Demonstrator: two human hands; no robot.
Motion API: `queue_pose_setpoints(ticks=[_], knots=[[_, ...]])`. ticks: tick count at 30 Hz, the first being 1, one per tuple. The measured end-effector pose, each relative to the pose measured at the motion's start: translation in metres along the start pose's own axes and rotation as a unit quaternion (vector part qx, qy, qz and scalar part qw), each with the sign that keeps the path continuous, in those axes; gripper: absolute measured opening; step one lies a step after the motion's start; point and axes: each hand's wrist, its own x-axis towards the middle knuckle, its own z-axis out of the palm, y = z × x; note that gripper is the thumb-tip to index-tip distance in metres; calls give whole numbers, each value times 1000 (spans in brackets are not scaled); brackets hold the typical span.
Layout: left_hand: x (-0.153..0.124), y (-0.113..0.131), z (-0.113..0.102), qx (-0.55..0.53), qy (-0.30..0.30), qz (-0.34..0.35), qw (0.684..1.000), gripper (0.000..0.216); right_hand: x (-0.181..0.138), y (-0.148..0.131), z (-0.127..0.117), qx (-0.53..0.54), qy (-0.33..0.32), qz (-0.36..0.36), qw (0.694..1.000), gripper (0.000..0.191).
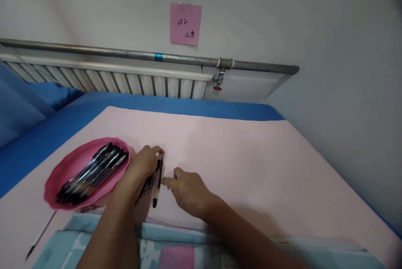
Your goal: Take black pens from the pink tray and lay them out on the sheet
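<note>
Several black-and-clear pens lie close together on the pale pink sheet, roughly pointing away from me. My left hand is curled over their far ends, its fingertips closed at the top of the group. From the right, my right hand reaches in with its index fingertip against the side of the nearest pen. Its other fingers are folded under, and a small shiny tip shows beneath them; what it belongs to is hidden. Beside my left forearm stands a pink oval basket holding many similar pens.
One thin pen or refill lies at the lower left, outside the basket. Light-blue patterned fabric covers the near edge. Beyond the blue border are a white radiator, a metal pipe and a wall with a pink note.
</note>
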Motion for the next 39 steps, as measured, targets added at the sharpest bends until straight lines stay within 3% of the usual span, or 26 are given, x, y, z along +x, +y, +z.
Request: queue_pose_setpoints(ticks=[23,39], knots=[[-3,3,-3,-32,-2,-9,999,32,0,2,-1,11,-7,-5,1000,32],[-1,-3,-4,-86,11,-21,996,27,-1,-9,-1,74,-19,-41,996,16]])
